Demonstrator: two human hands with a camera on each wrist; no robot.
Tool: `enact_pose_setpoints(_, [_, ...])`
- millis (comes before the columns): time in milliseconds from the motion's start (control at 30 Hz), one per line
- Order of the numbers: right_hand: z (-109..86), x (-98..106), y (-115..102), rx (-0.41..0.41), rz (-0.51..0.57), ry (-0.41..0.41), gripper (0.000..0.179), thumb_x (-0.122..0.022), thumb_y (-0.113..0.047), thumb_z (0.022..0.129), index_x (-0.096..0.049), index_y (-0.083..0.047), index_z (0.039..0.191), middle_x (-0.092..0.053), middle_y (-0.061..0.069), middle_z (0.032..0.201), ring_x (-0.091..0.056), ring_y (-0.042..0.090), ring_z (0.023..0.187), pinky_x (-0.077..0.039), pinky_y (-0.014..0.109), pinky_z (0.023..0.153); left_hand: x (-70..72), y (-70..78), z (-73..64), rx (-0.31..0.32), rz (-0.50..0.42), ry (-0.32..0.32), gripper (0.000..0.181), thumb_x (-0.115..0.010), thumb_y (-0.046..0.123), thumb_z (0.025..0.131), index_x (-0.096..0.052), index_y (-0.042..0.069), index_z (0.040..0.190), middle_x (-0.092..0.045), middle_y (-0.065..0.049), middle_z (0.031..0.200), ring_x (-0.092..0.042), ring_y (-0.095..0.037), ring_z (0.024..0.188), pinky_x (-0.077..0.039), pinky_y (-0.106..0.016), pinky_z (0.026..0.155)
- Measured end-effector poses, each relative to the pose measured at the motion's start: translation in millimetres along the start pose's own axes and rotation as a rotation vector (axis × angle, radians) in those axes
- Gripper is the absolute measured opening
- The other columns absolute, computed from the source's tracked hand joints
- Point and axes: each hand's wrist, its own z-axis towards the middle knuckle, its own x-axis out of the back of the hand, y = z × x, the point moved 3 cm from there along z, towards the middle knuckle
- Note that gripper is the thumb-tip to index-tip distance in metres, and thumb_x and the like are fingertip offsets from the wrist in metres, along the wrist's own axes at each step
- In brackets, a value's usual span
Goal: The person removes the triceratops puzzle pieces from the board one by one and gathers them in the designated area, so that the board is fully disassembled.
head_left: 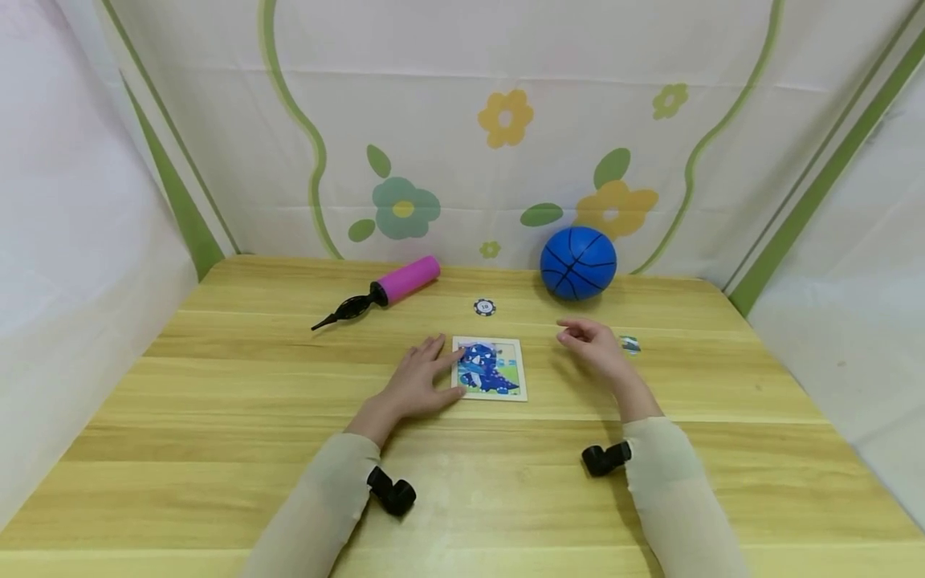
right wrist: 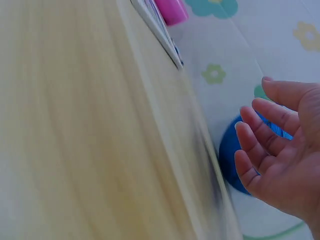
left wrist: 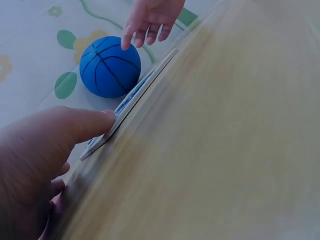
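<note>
– Wooden worktop point(head_left: 181, 482): where on it is the framed puzzle point(head_left: 490, 371) located?

– It lies flat in front of you, near the middle. Its pale, square border surrounds a picture of a blue dinosaur.

– What is the state of your left hand point(head_left: 415, 376)?

– Your left hand is released, with its fingers spread. The thumb and index fingertip touch the left side of the framed puzzle; the other fingers extend beyond its left edge.

– And your right hand point(head_left: 596, 349)?

– Released also. Its fingers are loosely bent, nothing is grasped, and it is positioned to the right of the framed puzzle, apart from it. A small patterned piece point(head_left: 630, 345) lies just beside your right hand, on its outer side; contact between them cannot be determined.

– Which items are located farther from you?

– Behind the framed puzzle, note a round chip point(head_left: 485, 307) with a black-and-white rim. To the left of the chip lies a pink hand pump point(head_left: 408, 279), its black nozzle directed toward you and to the left. To the right, a blue ball point(head_left: 578, 263) with black lines rests near the flowered backdrop point(head_left: 448, 48).
</note>
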Motion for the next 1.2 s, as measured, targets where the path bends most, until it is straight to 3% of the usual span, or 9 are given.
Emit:
enact_pose_setpoints(267, [9.1, -44.2, -19.0, 0.034, -0.001, -0.063, 0.031, -0.057, -0.016, 0.084, -0.056, 0.0, 0.11, -0.055, 0.009, 0.092, -0.048, 0.022, 0.083, -0.041, 0.032, 0.073, -1.3, 1.1, 3.2, -0.032, 0.026, 0.0, 0.062, -0.05, 0.05, 0.08, -0.038, 0.019, 0.132, -0.017, -0.015, 0.14, -0.01, -0.031, 0.127, -0.006, -0.047, 0.099])
enact_pose_setpoints(500, [10.4, -72.6, -20.9, 0.036, 0.033, -0.094, 0.026, -0.058, -0.012, 0.083, -0.06, -0.002, 0.106, -0.057, 0.007, 0.093, -0.049, 0.02, 0.083, -0.042, 0.031, 0.073, -2.2, 0.4, 4.9, -0.036, 0.036, -0.002, 0.061, -0.048, 0.052, 0.08, -0.039, 0.02, 0.131, -0.018, -0.014, 0.14, -0.01, -0.031, 0.127, -0.006, -0.047, 0.099])
enact_pose_setpoints(767, [9.4, -80.1, -19.1, 0.06, -0.028, -0.059, 0.019, -0.059, -0.009, 0.081, -0.064, -0.003, 0.099, -0.054, 0.007, 0.093, -0.047, 0.02, 0.081, -0.04, 0.031, 0.07, -2.3, 0.2, 4.3, -0.017, 0.036, -0.018, 0.062, -0.047, 0.053, 0.08, -0.038, 0.02, 0.132, -0.018, -0.012, 0.14, -0.009, -0.03, 0.127, -0.005, -0.046, 0.1])
enact_pose_setpoints(1200, [11.0, -89.6, -18.3, 0.036, -0.176, -0.05, 0.019, -0.063, -0.012, 0.079, -0.065, -0.006, 0.097, -0.052, 0.007, 0.095, -0.045, 0.022, 0.091, -0.036, 0.036, 0.081, -4.8, -1.3, 2.3, -0.024, 0.043, -0.018, 0.063, -0.046, 0.053, 0.079, -0.039, 0.019, 0.132, -0.02, -0.012, 0.14, -0.01, -0.028, 0.127, -0.006, -0.046, 0.099])
